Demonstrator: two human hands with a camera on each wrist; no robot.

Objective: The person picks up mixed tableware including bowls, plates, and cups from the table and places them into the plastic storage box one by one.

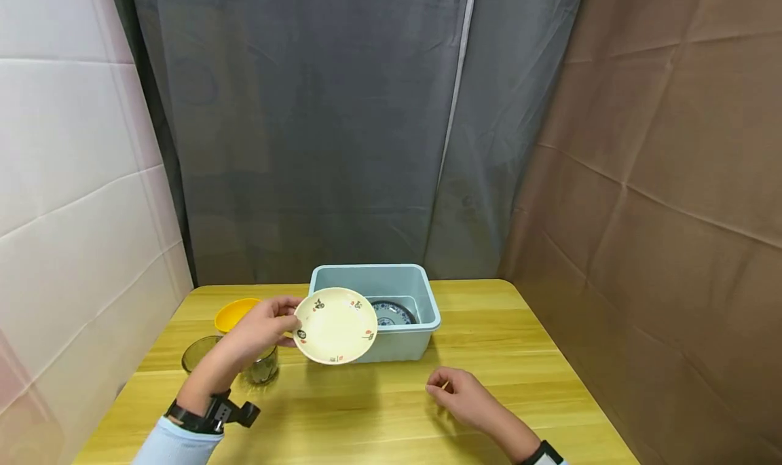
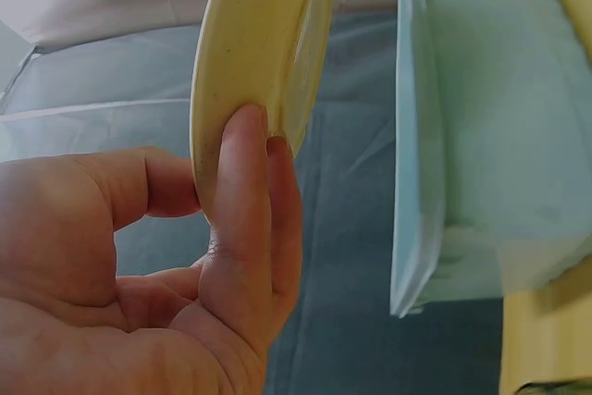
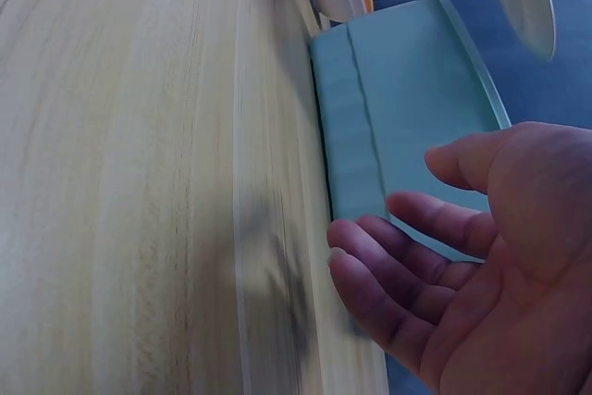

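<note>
My left hand [image 1: 265, 327] pinches the left edge of a cream plate [image 1: 336, 326] with small printed motifs around its rim. In the left wrist view the thumb is on one face of the plate [image 2: 250, 43] and fingers press its underside. The plate is tilted up, in front of a light blue plastic bin [image 1: 391, 346]. Inside the bin lies a blue-and-white patterned dish [image 1: 393, 313], partly hidden by the cream plate. My right hand [image 1: 461, 397] hovers over the table to the right of the bin's front, fingers loosely curled around nothing.
On the left of the wooden table [image 1: 489, 336] stand a yellow bowl [image 1: 235, 313], a dark glass dish [image 1: 198, 353] and a dark see-through glass [image 1: 264, 368], partly behind the left arm. A grey curtain [image 1: 305, 146] hangs behind the table, with cloth walls on both sides.
</note>
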